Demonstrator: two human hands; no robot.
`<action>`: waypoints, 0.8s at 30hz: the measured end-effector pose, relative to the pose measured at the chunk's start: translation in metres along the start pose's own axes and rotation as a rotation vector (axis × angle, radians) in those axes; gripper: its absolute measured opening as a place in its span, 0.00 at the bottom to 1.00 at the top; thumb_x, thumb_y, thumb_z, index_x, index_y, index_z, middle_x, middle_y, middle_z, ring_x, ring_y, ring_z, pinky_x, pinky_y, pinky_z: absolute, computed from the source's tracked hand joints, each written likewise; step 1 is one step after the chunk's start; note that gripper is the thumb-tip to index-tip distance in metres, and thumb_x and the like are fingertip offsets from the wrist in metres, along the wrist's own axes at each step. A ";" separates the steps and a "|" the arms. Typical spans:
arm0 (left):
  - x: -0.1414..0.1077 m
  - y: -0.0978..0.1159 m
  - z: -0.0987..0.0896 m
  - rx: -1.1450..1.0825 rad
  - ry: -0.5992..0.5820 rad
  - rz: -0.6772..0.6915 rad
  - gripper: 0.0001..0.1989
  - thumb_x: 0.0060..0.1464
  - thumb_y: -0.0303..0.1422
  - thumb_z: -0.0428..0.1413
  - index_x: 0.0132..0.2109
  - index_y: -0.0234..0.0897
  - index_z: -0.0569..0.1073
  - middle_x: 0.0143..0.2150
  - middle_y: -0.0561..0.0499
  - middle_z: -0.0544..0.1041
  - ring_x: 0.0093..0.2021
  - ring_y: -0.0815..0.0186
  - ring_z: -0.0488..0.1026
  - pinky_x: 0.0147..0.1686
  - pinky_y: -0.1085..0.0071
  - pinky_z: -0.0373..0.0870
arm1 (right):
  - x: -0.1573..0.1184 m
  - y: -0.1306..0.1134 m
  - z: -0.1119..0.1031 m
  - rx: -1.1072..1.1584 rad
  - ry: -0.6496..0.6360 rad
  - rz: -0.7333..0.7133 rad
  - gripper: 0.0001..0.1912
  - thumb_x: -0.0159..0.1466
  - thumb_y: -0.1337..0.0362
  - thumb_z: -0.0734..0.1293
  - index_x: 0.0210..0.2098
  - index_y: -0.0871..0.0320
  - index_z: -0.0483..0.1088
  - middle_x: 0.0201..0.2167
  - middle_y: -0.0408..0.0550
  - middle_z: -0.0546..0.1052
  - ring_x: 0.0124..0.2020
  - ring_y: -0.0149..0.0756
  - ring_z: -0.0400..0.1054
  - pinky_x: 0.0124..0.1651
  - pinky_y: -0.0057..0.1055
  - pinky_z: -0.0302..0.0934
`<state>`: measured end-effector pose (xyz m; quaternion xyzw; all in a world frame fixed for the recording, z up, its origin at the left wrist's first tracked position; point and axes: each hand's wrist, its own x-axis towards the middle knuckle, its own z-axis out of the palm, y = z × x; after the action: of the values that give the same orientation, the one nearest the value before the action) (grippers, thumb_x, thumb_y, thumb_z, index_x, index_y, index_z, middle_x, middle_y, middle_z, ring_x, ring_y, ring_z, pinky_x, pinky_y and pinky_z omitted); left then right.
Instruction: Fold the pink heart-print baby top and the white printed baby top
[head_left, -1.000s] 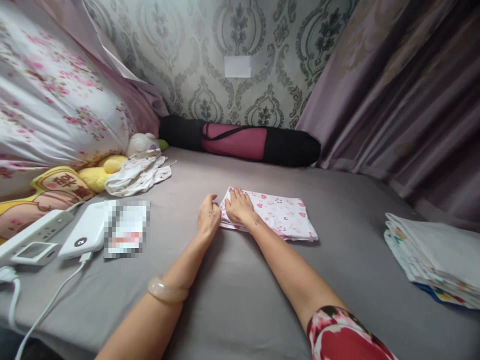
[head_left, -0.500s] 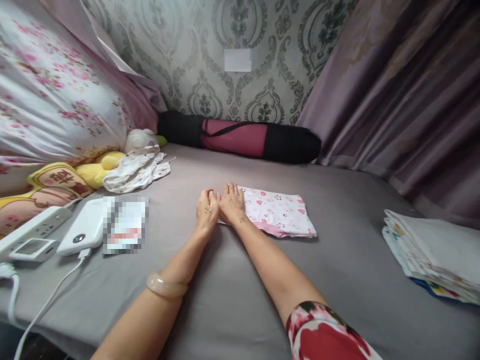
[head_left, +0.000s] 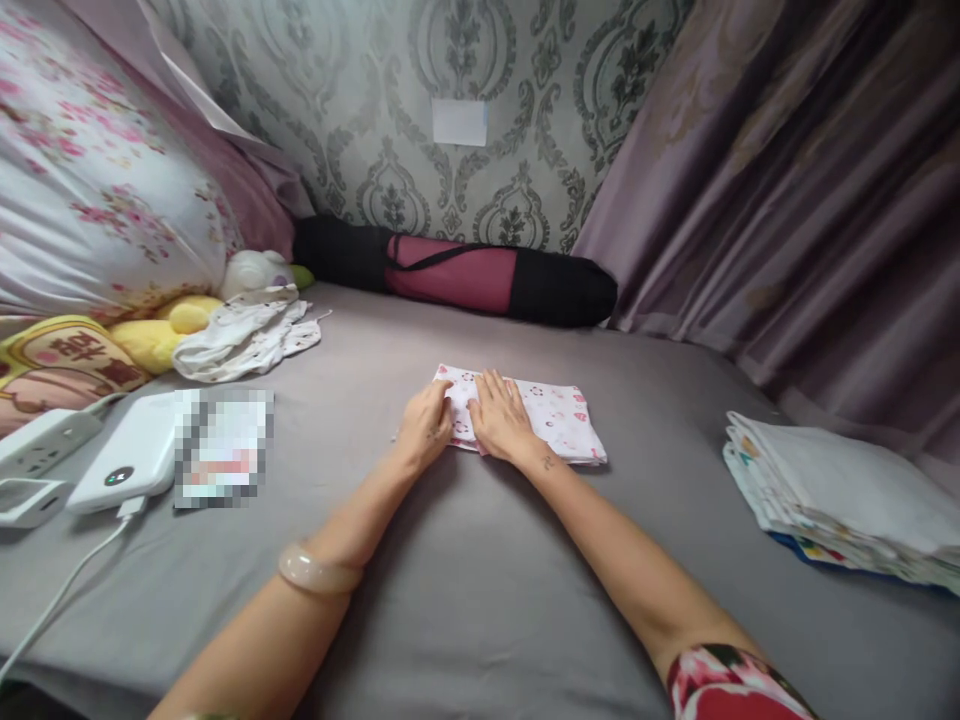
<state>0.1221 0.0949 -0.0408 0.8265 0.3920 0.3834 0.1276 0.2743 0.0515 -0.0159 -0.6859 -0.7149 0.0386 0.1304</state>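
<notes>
Patterned cloth (head_left: pixel 561 420): white, printed in pink and red, folded into a flat oblong; lies on the grey sheet (head_left: pixel 465 610), near the middle of the view, under and between the two hands.
Left hand (head_left: pixel 427 425): at the cloth's left end, touching it; fingers curled inward, whether clamped on the edge cannot be told.
Right hand (head_left: pixel 501 415): palm down on the cloth, right of the left hand and apart from it; fingers stretched out flat, lying close to one another, pointing away from the wearer.
Bracelet (head_left: pixel 319 572): pale, one, on the left forearm.
Sleeve (head_left: pixel 739 685): red, pink and black print, on the right arm.
Stack of fabrics (head_left: pixel 847 490): mostly white, folded, well apart to the right of the patterned cloth.
Long bag (head_left: pixel 450 272): black ends, maroon middle, dark strap; lies along the patterned wallpaper (head_left: pixel 517 190).
Crumpled fabric (head_left: pixel 247 338): white, far left, beside a yellow plush (head_left: pixel 157 335).
Power bank (head_left: pixel 131 455): white, with a white cable (head_left: pixel 67 595) plugged in; between the power strip (head_left: pixel 52 445) and a pixelated item (head_left: pixel 225 450).
Curtain (head_left: pixel 720 210): mauve, at right, hanging in folds.
</notes>
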 end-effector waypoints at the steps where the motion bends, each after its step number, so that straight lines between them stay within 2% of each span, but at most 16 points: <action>1: 0.000 0.000 0.001 0.008 -0.021 0.041 0.16 0.58 0.25 0.43 0.51 0.36 0.66 0.48 0.41 0.75 0.48 0.60 0.73 0.50 0.61 0.69 | -0.003 0.001 0.005 -0.005 -0.002 0.003 0.30 0.71 0.58 0.48 0.67 0.69 0.51 0.70 0.58 0.49 0.71 0.42 0.37 0.69 0.44 0.28; 6: -0.002 -0.004 0.001 0.029 -0.075 0.121 0.15 0.59 0.25 0.43 0.52 0.35 0.65 0.46 0.40 0.75 0.47 0.60 0.73 0.48 0.62 0.70 | -0.007 -0.002 0.019 0.035 0.010 0.044 0.31 0.71 0.57 0.47 0.67 0.69 0.52 0.69 0.59 0.51 0.70 0.43 0.40 0.69 0.43 0.31; 12: -0.005 -0.004 0.000 0.064 -0.131 0.167 0.16 0.59 0.26 0.45 0.54 0.33 0.64 0.50 0.38 0.73 0.51 0.57 0.71 0.51 0.60 0.68 | -0.007 0.008 -0.002 0.111 -0.033 0.048 0.31 0.71 0.57 0.46 0.67 0.70 0.50 0.69 0.58 0.50 0.70 0.41 0.39 0.69 0.39 0.33; 15: -0.006 -0.001 -0.001 0.088 -0.164 0.156 0.17 0.61 0.30 0.45 0.56 0.35 0.63 0.55 0.37 0.71 0.56 0.56 0.68 0.55 0.58 0.65 | -0.013 0.024 -0.012 0.048 0.019 0.052 0.31 0.71 0.57 0.45 0.68 0.69 0.49 0.70 0.57 0.48 0.71 0.41 0.36 0.70 0.41 0.28; 18: -0.006 0.001 -0.003 0.112 -0.223 0.103 0.18 0.63 0.34 0.44 0.58 0.36 0.62 0.59 0.39 0.69 0.60 0.56 0.65 0.60 0.57 0.59 | -0.021 0.036 -0.009 -0.042 0.016 0.060 0.31 0.71 0.56 0.47 0.68 0.68 0.50 0.70 0.56 0.48 0.71 0.40 0.35 0.70 0.42 0.26; 24: -0.007 0.002 -0.005 0.128 -0.280 0.076 0.18 0.63 0.36 0.44 0.58 0.37 0.62 0.60 0.39 0.68 0.61 0.58 0.64 0.61 0.57 0.57 | -0.026 0.038 0.001 -0.072 0.026 0.054 0.31 0.71 0.56 0.47 0.67 0.68 0.52 0.70 0.56 0.50 0.71 0.40 0.37 0.69 0.40 0.27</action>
<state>0.1163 0.0880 -0.0400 0.8926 0.3622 0.2432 0.1135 0.3112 0.0281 -0.0293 -0.7096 -0.6953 0.0072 0.1137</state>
